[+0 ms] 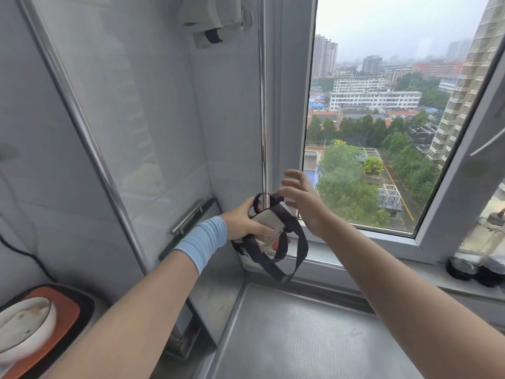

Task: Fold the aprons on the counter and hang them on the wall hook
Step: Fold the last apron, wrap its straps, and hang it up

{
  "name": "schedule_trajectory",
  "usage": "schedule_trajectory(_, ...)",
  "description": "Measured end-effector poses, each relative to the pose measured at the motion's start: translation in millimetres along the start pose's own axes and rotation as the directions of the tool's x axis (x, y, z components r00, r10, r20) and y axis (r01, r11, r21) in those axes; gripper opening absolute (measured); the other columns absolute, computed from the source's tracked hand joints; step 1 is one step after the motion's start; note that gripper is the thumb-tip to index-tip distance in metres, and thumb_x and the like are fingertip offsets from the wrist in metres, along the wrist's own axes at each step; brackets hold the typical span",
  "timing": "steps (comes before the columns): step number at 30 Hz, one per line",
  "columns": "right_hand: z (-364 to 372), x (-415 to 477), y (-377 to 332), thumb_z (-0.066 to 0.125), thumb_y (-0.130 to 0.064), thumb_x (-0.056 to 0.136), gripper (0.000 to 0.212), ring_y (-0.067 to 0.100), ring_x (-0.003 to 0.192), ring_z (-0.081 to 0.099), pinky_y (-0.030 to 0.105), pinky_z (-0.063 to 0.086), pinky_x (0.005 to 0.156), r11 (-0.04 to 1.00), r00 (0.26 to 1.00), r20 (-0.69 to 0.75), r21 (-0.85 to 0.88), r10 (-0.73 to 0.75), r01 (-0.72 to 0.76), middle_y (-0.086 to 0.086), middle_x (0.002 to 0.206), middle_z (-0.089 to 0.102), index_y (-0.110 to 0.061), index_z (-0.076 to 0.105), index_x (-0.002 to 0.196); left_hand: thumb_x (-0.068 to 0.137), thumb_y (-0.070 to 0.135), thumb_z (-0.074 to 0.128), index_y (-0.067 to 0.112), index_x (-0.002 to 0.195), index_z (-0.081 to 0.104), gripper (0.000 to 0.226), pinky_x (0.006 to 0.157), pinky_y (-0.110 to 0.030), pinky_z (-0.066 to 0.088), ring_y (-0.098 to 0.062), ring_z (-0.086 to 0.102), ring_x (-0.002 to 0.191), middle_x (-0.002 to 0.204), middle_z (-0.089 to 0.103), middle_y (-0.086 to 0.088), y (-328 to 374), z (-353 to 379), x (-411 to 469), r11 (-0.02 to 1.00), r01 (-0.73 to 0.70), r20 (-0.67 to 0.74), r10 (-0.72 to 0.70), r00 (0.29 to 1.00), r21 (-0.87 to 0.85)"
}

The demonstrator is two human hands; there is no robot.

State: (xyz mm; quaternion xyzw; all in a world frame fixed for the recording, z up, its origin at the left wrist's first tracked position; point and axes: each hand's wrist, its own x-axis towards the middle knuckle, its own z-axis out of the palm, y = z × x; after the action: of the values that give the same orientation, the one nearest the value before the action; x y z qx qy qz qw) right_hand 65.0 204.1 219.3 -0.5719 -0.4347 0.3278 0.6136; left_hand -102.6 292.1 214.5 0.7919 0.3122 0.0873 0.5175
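Steel counter (300, 340), white bowl (24, 324), left hand (243, 221) gripping folded apron (266, 218)

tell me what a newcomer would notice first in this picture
At the centre, the left hand grips a folded beige cloth apron whose black straps dangle in loops, while the right hand hovers open beside it. To the right, a large glass window shows a grey sky over city buildings and green trees. At the top edge, another pale folded bundle hangs on the wall.
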Motion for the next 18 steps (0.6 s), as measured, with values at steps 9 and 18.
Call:
schedule_trajectory(9,-26.5,-35.2,58.8,0.073,-0.010,0.086,0.025,0.021,0.071,0.064,0.031,0.057,0.069,0.943,0.934,0.133,-0.032,0.332,-0.331,0.012,0.081,0.068,0.009,0.068,0.102,0.050,0.037,0.093,0.028,0.092,0.043,0.065,0.077,-0.043,0.059,-0.027,0.069,0.084,0.100,0.067,-0.009,-17.7,-18.4,15.6,0.972,-0.060,-0.223,0.008,0.975,-0.229)
schedule_trajectory(18,-20.5,-36.3,41.0,0.059,-0.003,0.093,0.013,0.021,0.066,0.060,0.036,0.058,0.067,0.818,0.946,0.119,0.478,0.302,-0.321,0.015,0.097,0.066,-0.001,0.066,0.103,0.069,0.022,0.086,0.006,0.117,0.055,0.060,0.067,-0.027,0.056,-0.020,0.070,0.085,0.097,0.070,-0.008,-17.2,-10.1,15.3,0.924,-0.132,-0.204,0.061,0.977,-0.358)
